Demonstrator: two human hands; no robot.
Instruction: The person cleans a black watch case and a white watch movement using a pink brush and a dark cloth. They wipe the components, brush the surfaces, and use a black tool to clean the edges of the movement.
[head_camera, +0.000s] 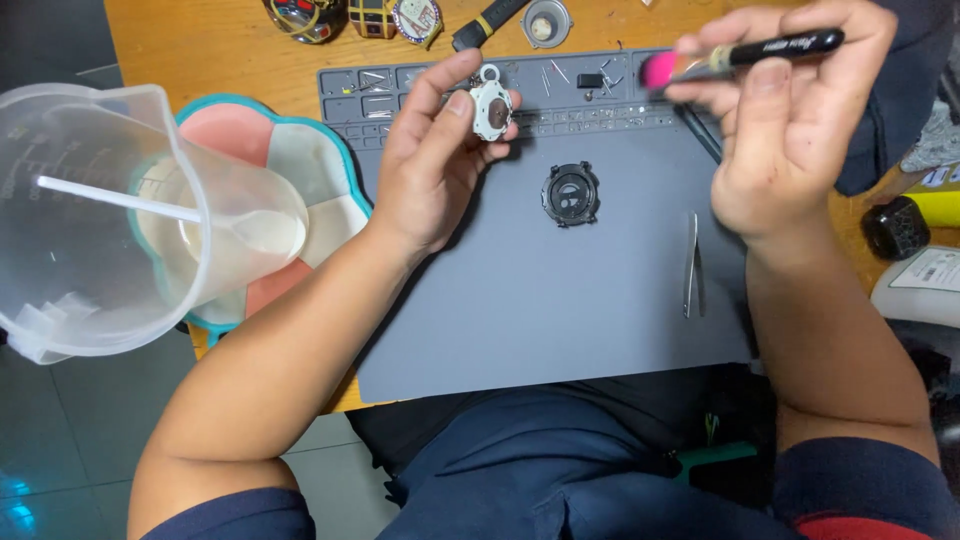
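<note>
Beaker: clear plastic measuring beaker (110, 220) with a white stirring rod, closest to the camera at nine o'clock, overhanging the table edge above a petal-shaped tray (300, 150).
Left hand: left hand (430, 160) pinches a small white round watch part (491, 108) between thumb and fingers, raised over the top edge of the grey work mat (540, 300).
Right hand: right hand (790, 130) grips a black-handled brush (745, 55) with a pink tip, pointed at nine o'clock toward the white part, tip near it but apart.
Doing it well: light strokes probably suit best, with the part held by its rim so the face stays open to the bristles; whether anything sits on the bristles is too blurred to tell.
On the mat: black watch case (570, 194) at centre, steel tweezers (692, 265) at three o'clock of it, tiny screws and pins in the mat's top compartments.
Open room: the mat's lower half gives space for moving.
Edges: beaker crowds nine o'clock; a black cube (895, 228) and yellow object sit at three o'clock.
</note>
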